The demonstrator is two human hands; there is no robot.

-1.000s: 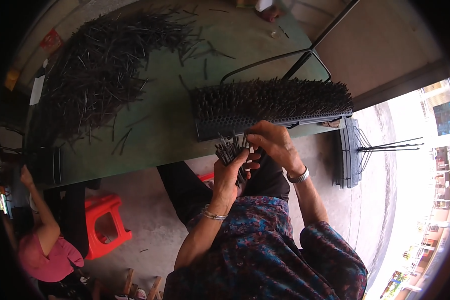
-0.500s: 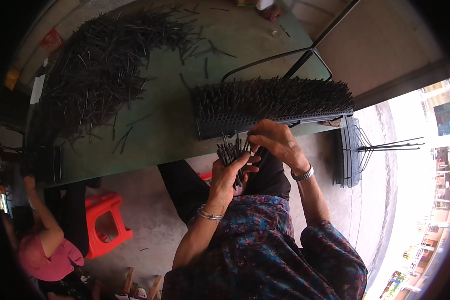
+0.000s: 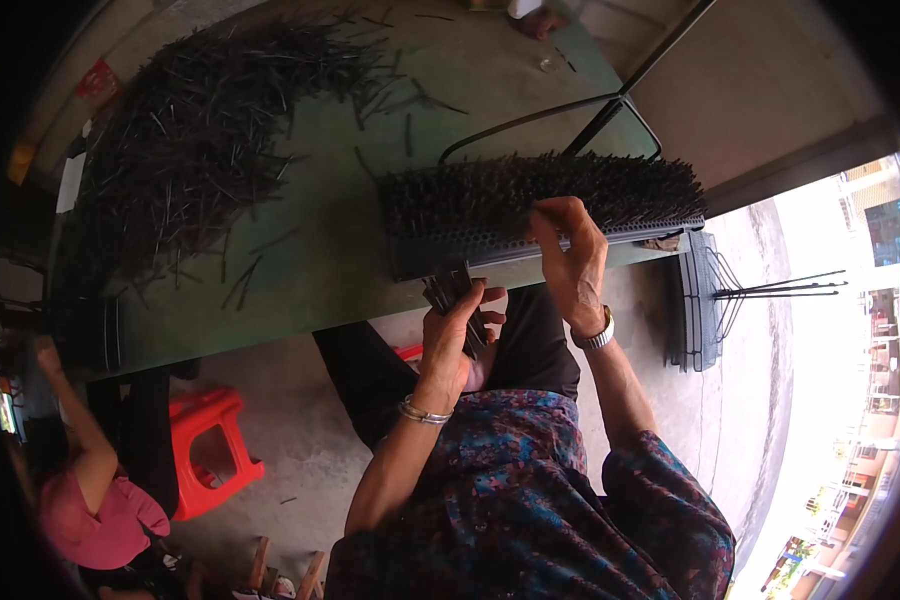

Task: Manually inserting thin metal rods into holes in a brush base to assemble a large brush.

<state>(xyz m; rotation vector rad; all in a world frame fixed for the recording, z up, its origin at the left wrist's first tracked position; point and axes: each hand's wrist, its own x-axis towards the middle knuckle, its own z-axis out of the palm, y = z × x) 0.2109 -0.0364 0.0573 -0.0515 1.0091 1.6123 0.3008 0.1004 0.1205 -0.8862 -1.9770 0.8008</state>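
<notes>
My left hand (image 3: pixel 448 340) is closed around a bundle of thin dark sticks (image 3: pixel 452 285), just off the table's near edge. Up and to the right, my right hand (image 3: pixel 574 265) is at the near side of a long black perforated rack (image 3: pixel 450 250), its fingertips pinched together. Whatever is between those fingertips is too small and blurred to make out. Dense rows of upright dark sticks (image 3: pixel 610 185) fill most of the rack; a strip of bare holes shows along its near side.
A large heap of loose dark sticks (image 3: pixel 210 130) covers the left of the green table (image 3: pixel 340 270). A black metal frame (image 3: pixel 600 125) rises behind the rack. Similar racks (image 3: pixel 700 310) stand at right. A red stool (image 3: pixel 210 450) and a person in pink (image 3: pixel 105 520) are at left.
My right hand has left the bundle and moved up and right to the rack's near side. My left hand still grips the bundle, nearly in the same place.
</notes>
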